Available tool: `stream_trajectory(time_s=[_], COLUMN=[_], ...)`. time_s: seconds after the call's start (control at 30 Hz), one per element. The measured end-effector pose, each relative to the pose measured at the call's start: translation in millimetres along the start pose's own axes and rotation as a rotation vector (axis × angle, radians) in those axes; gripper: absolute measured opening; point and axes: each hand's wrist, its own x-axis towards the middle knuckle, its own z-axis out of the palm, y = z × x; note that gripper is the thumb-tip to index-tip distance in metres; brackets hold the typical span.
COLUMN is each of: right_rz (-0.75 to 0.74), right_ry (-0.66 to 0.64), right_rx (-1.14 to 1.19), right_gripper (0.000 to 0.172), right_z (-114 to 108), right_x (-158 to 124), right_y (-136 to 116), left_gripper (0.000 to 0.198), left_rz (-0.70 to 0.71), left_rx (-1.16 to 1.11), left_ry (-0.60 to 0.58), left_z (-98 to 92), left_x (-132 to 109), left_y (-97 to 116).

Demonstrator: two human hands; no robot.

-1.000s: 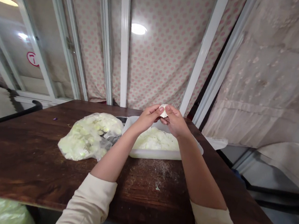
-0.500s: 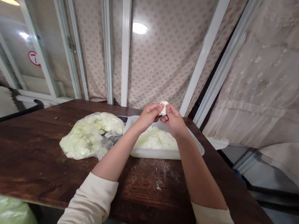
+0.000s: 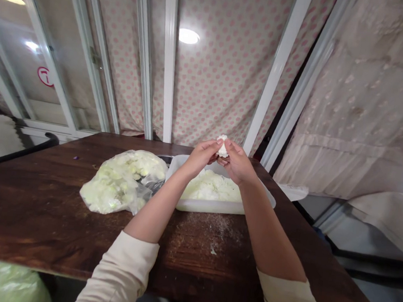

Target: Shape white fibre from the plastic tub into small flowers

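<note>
Because the white lump [image 3: 222, 146] looks soft and crumbly, my left fingers [image 3: 213, 146] and right fingers [image 3: 229, 147] pinch its sides gently above the plastic tub [image 3: 210, 207] at twelve o'clock.

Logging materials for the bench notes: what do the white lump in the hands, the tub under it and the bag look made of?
The white lump looks like a soft food curd or paste, matte with a crumbly surface; can't tell which. The tub seems translucent white plastic: milky walls, smooth sheen. The bag looks like thin clear plastic film: glossy creases, pale contents showing through.
</note>
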Motion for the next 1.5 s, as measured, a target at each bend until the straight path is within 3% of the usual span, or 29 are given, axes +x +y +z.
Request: stream_trajectory(time_s=[0.2, 0.5, 0.63, 0.8, 1.0, 1.17, 1.27, 1.4, 1.5], right_rz=[0.071, 0.22, 0.169, 0.131, -0.001, 0.089, 0.147, 0.092, 0.062], right_ry=[0.03, 0.137, 0.108, 0.102, 0.148, 0.169, 0.107, 0.027, 0.052], right_rx=[-0.039, -0.332, -0.303, -0.339, -0.496, -0.43, -0.351, -0.346, -0.373], right_gripper=[0.041, 0.046, 0.045, 0.04, 0.044, 0.049, 0.049, 0.043, 0.043], right_z=[-5.4, -34.6, -44.3, -47.6, -49.0, -45.7, -42.4, -42.6, -43.3], right_x=[1.8, 14.4, 18.7, 18.5, 18.1, 18.0, 17.6, 17.1, 17.0], right_y=[4.5, 54.2, 72.2, 74.4, 75.8, 77.1, 77.1, 77.5, 78.1], left_gripper=[0.037, 0.029, 0.03, 0.03, 0.027, 0.021, 0.018, 0.013, 0.013], left_rz=[0.009, -0.272, -0.269, -0.339, -0.464, -0.464, -0.422, -0.393, -0.36], left_rx=[0.13, 0.144, 0.247, 0.304, 0.212, 0.133, 0.115, 0.078, 0.029], left_ry=[0.073, 0.181, 0.181, 0.224, 0.094, 0.069, 0.109, 0.14, 0.156], left_z=[-2.4, -18.5, -24.3, -24.1, -19.4, -19.6, -21.0, -21.2, -19.8], left_x=[3.7, 11.2, 12.4, 13.2, 10.5, 9.6, 9.7, 9.7, 10.2], left_y=[-8.3, -44.1, -53.6, -55.1, -49.8, -51.4, -51.6, -52.3, -54.0])
